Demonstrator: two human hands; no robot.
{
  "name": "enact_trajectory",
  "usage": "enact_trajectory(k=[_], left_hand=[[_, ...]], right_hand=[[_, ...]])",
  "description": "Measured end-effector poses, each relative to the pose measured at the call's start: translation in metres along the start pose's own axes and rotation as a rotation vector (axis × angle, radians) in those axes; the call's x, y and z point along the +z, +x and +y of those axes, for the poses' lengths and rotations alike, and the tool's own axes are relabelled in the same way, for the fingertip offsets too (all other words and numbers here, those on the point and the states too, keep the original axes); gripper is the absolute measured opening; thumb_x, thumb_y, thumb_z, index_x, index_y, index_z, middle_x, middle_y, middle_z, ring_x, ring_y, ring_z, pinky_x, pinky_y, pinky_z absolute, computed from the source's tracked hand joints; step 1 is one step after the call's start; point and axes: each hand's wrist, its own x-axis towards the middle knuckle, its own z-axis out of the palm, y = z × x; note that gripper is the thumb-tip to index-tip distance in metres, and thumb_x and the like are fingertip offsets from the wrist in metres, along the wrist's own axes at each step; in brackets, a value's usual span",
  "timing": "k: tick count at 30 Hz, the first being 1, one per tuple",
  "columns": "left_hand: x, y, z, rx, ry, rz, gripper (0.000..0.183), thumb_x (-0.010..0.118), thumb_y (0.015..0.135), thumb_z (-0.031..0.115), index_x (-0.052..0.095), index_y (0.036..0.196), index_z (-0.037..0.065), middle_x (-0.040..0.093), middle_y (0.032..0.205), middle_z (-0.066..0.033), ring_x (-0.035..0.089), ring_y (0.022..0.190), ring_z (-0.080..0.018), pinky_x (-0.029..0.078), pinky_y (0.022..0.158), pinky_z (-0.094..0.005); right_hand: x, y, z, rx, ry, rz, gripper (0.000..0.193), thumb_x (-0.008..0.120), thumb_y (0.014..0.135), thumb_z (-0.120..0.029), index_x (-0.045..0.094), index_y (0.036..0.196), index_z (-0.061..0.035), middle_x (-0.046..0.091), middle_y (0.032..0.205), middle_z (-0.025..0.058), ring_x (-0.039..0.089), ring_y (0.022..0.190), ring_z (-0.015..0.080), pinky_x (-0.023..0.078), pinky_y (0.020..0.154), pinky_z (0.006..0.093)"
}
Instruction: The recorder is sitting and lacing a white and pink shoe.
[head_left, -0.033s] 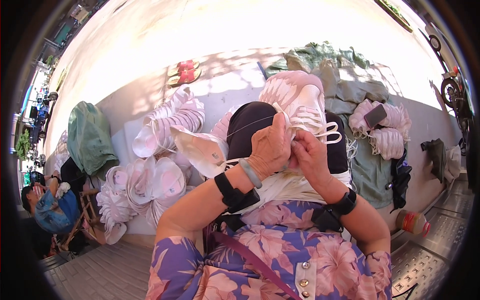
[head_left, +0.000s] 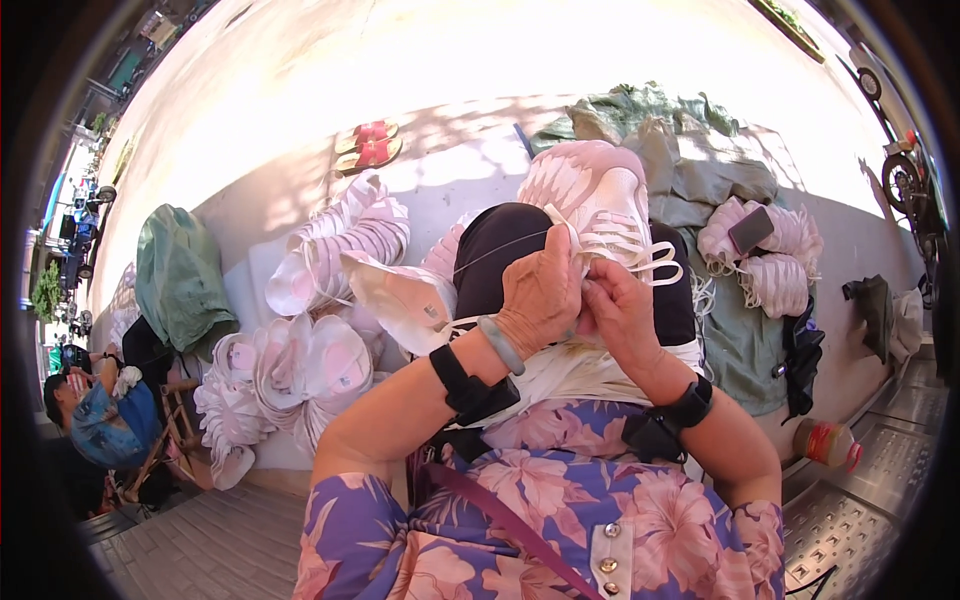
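A pink and white shoe upper (head_left: 585,180) rests over my knees, with a white shoelace (head_left: 612,236) threaded across it and loops standing out at its right. My left hand (head_left: 540,290) is closed at the upper's near edge, gripping it by the lace opening. Close beside it, the thumb and fingers of my right hand (head_left: 622,305) pinch the lace; their tips are partly hidden. A bundle of loose white laces (head_left: 560,378) lies across my lap. Against my left knee leans another pale upper (head_left: 400,300) with its inside showing.
Stacked uppers (head_left: 345,240) and more nested uppers (head_left: 310,370) lie at left, near a green sack (head_left: 180,270). Red sandals (head_left: 370,145) stand ahead. At right, a phone (head_left: 750,230) rests on bundled uppers (head_left: 780,285). A person (head_left: 115,415) sits far left; a plastic jar (head_left: 825,443) is near right.
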Motion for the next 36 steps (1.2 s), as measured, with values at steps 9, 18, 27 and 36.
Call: enact_trajectory(k=[9, 18, 27, 36], left_hand=[[0.0, 0.0, -0.015, -0.258, -0.358, 0.09, 0.01, 0.052, 0.09, 0.013, 0.048, 0.089, 0.004, 0.053, 0.062, -0.0015, 0.05, 0.052, -0.0089, 0.04, 0.047, -0.0264], [-0.032, 0.008, 0.005, -0.625, -0.912, 0.187, 0.007, 0.052, 0.086, 0.006, 0.052, 0.092, 0.005, 0.053, 0.063, -0.0022, 0.045, 0.046, -0.0078, 0.037, 0.042, -0.0202], [-0.025, -0.002, 0.016, -0.722, -0.734, -0.132, 0.01, 0.052, 0.086, 0.008, 0.055, 0.095, 0.004, 0.056, 0.066, -0.0027, 0.047, 0.048, -0.0062, 0.038, 0.043, -0.0189], [-0.077, -0.026, -0.022, -0.602, -0.691, 0.193, 0.013, 0.056, 0.088, 0.01, 0.053, 0.099, 0.003, 0.056, 0.068, -0.0027, 0.048, 0.052, -0.008, 0.041, 0.049, -0.0207]], right_hand=[[0.002, 0.005, 0.012, -0.029, -0.038, -0.033, 0.009, 0.051, 0.089, -0.004, 0.056, 0.082, -0.0003, 0.056, 0.06, 0.0031, 0.049, 0.044, 0.0081, 0.039, 0.041, 0.023], [-0.06, -0.036, -0.022, 0.044, -0.317, -0.106, 0.01, 0.053, 0.083, -0.005, 0.054, 0.075, 0.0012, 0.05, 0.053, 0.0073, 0.045, 0.045, 0.01, 0.038, 0.043, 0.0283], [-0.108, -0.054, -0.018, 0.168, -0.293, -0.063, 0.009, 0.055, 0.084, -0.005, 0.056, 0.076, -0.0009, 0.052, 0.056, 0.0001, 0.044, 0.045, 0.0039, 0.036, 0.04, 0.0217], [-0.093, -0.027, -0.009, 0.137, -0.139, 0.012, 0.022, 0.06, 0.09, -0.021, 0.055, 0.079, -0.0029, 0.051, 0.061, -0.0024, 0.044, 0.049, 0.0025, 0.035, 0.043, 0.0186]])
